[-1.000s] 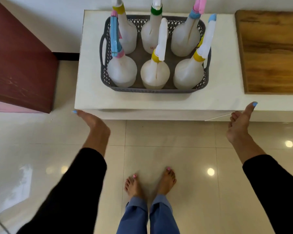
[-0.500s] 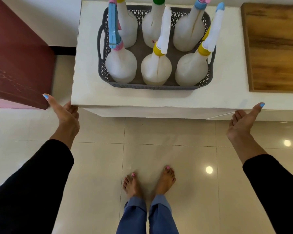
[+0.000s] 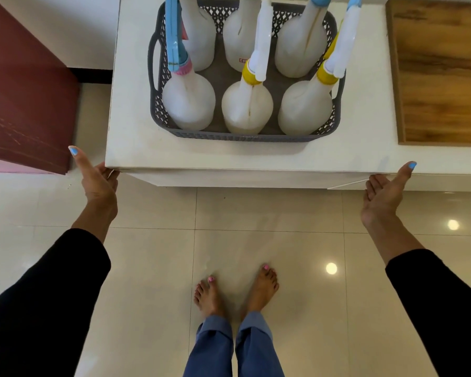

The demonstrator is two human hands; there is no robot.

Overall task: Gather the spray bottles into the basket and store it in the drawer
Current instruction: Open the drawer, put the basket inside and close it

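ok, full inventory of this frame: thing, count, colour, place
spray bottles: six, translucent white with yellow, pink, blue and green collars and triggers, standing in two rows of three inside the basket
basket: one, grey perforated plastic, on the white cabinet top
cabinet: one, white, centre, its front edge facing the person
wooden top: one, brown, right of the cabinet
red-brown panel: one, far left
floor: glossy cream tiles, below
left hand: fingers curled under the cabinet's front left corner, blue nail polish
right hand: palm up under the front edge at the right, fingers open
feet: two, bare, pink nails, blue trouser cuffs
sleeves: two, black
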